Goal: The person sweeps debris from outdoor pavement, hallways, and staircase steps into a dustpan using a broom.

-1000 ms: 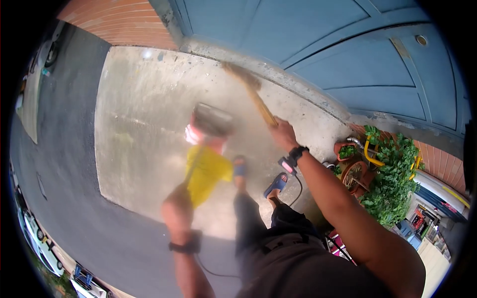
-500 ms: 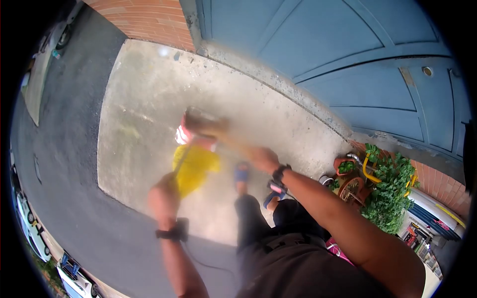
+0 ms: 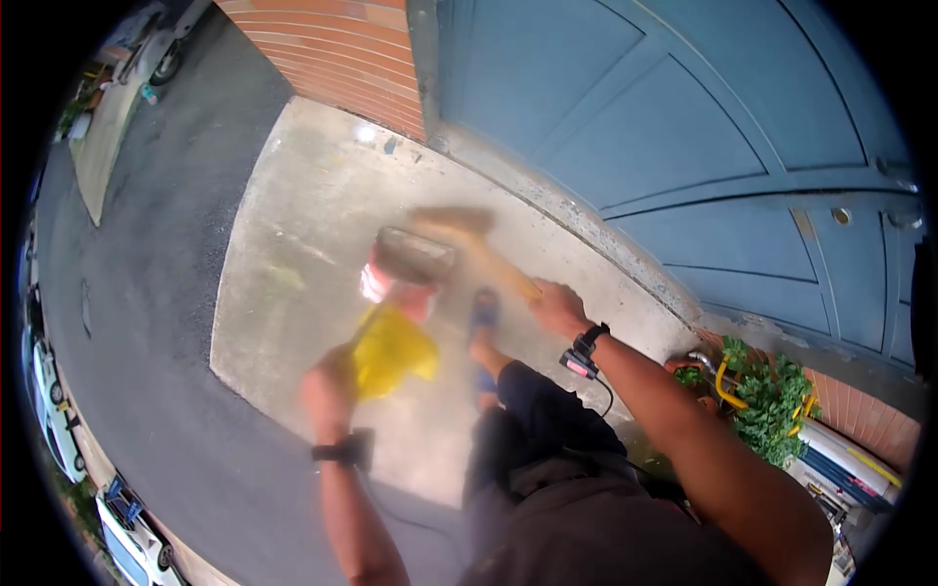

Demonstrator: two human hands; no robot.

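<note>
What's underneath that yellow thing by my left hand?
Pale concrete shows around the yellow thing, but whatever is directly beneath it is covered, so I can't tell.

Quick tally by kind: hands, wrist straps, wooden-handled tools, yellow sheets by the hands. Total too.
Hands: 2 (left hand, right hand)
Wrist straps: 2
Wooden-handled tool: 1
Yellow sheet, blurred: 1
Total: 6

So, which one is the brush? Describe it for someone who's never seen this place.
Find the big blue door, then the pale concrete slab before it. Over the slab, the right hand grips the brush: tan handle, blurred brown head set crosswise. Its tan-brown colouring separates it from the bright yellow piece near the left hand.
</note>
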